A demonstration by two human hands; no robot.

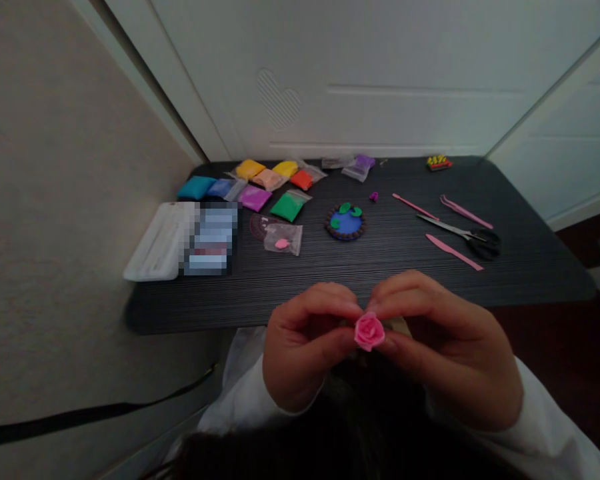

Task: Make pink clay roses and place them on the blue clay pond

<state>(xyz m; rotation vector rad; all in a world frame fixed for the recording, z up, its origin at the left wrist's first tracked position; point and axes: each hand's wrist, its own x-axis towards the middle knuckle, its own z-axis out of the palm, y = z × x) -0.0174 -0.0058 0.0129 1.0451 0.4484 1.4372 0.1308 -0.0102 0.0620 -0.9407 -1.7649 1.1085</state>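
As it looks soft, left hand (305, 340) and right hand (445, 350) pinch 1 flower (369, 331) between fingertips (346, 338), probably sparing its shape.

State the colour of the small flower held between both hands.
The flower is pink; it shows in the head view, the only one here.

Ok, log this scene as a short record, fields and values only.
Left hand: pinching pink flower
Right hand: pinching the same flower
Table middle: blue disc with brown bumpy rim, green pieces
Tools, right side: scissors, thin pink stick, pink tweezers-like tool, pink knife-shaped tool
Far side: coloured packets
Left end: white case
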